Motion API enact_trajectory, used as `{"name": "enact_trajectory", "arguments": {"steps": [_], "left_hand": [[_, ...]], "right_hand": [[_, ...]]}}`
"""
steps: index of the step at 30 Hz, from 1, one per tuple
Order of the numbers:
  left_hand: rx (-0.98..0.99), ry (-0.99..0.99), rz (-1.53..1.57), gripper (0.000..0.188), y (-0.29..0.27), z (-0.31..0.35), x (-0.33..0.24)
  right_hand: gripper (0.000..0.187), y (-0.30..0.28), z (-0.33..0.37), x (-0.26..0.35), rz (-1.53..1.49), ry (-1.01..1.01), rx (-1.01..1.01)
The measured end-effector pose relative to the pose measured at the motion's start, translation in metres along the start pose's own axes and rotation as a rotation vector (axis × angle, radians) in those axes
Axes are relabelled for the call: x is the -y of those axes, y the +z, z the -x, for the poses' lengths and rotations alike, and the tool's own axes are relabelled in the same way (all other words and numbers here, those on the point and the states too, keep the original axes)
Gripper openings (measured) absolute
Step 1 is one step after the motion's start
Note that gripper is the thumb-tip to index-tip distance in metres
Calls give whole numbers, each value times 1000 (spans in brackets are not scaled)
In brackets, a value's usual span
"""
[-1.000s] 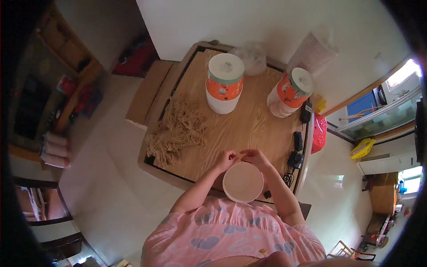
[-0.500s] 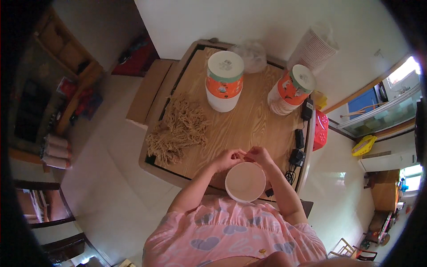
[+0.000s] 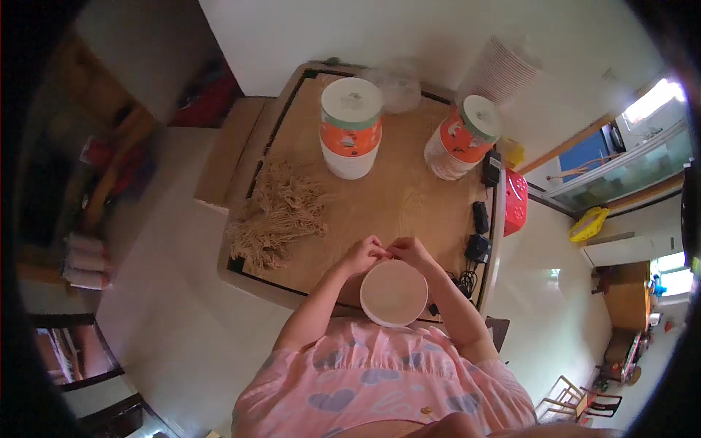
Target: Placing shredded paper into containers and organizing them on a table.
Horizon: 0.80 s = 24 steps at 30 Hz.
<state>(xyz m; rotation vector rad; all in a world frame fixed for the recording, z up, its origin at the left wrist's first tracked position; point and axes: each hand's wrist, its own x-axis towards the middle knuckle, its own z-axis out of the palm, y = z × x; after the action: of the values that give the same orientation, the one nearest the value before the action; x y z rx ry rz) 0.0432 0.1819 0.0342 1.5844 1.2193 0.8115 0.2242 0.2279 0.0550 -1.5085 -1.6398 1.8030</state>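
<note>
The left hand and right hand meet at the far side of a round white tub, their fingers pinched narrow; whether they grip anything is too small to tell. The tub sits between the forearms at the near edge of the wooden table. Left of the hands lies a heap of tan strands. Farther off stand an orange-banded stack and, to its right, a second banded stack. Black adapters lie along the table's right side.
</note>
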Motion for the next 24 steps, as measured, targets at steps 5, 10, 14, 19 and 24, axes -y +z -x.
{"name": "enact_trajectory", "arguments": {"steps": [5, 10, 14, 19, 24], "left_hand": [[-10, 64, -140, 10, 2, 1, -19], [-73, 84, -188, 9, 4, 3, -24], [-122, 107, -161, 9, 6, 4, -27], [-157, 100, -111, 8, 6, 7, -23], [-164, 63, -12, 10, 8, 7, -14]], "right_hand": [[14, -4, 4, -6, 15, 24, 42], [19, -3, 7, -5, 46, -18, 74], [23, -2, 0, -14, 108, 30, 58], [24, -1, 3, -5, 150, -19, 88], [19, -2, 5, -9, 99, -48, 119]]}}
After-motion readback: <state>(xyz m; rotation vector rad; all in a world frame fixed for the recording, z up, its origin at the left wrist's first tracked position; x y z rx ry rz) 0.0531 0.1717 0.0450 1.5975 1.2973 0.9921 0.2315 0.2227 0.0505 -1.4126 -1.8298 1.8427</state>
